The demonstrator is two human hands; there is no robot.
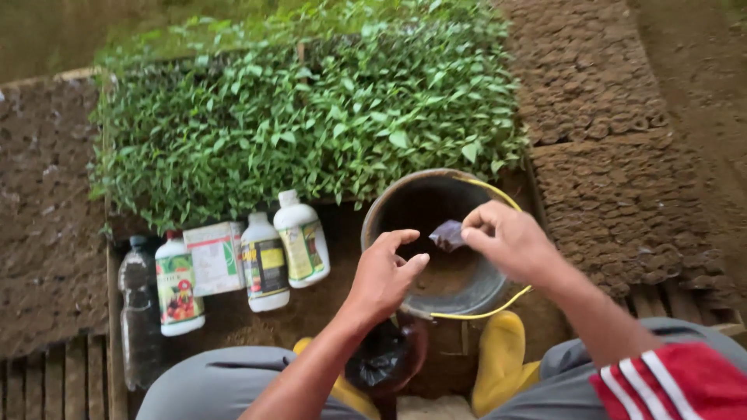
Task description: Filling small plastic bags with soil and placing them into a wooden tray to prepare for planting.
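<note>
Three white labelled bottles (264, 260) left of right hand's (510, 241) dark sachet (447, 234)

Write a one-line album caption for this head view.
Right hand holds a small dark packet over a metal bucket, beside seedlings.

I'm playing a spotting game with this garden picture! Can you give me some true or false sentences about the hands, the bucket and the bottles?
1. The right hand pinches a small dark packet over the bucket. True.
2. The left hand grips a white bottle. False: its fingers are open and hold nothing; it hovers at the bucket's rim.
3. The bucket has a yellow handle. True.
4. The white bottles stand upright inside the bucket. False: they lie on the ground left of it, beside a small box and a clear bottle.
5. Green seedlings grow behind the bucket. True.
6. The person wears red boots. False: the boots are yellow.
</note>
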